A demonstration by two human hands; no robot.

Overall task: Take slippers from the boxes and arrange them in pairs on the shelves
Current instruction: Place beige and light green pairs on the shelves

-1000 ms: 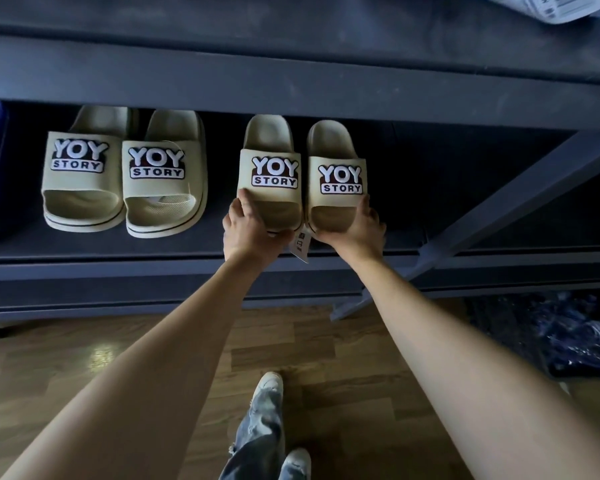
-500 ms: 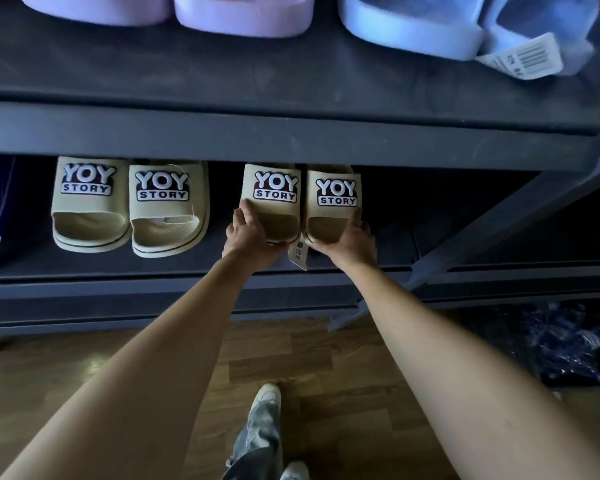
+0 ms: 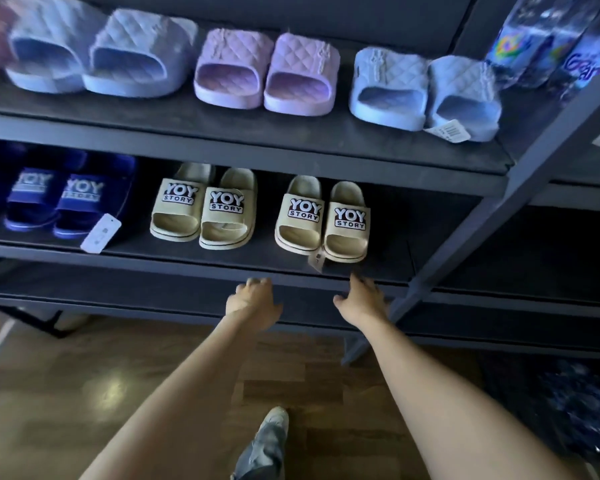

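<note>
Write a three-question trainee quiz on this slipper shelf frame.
1. True or false: the left hand and right hand each grip a slipper.
2. How many beige pairs are shelved? A one, B two, C three.
3. What colour is the pair left of the beige ones?
Key: 1 false, both hands are open and empty, in front of the shelf. 2 B: left beige pair and right beige pair. 3 dark blue pair.
</note>
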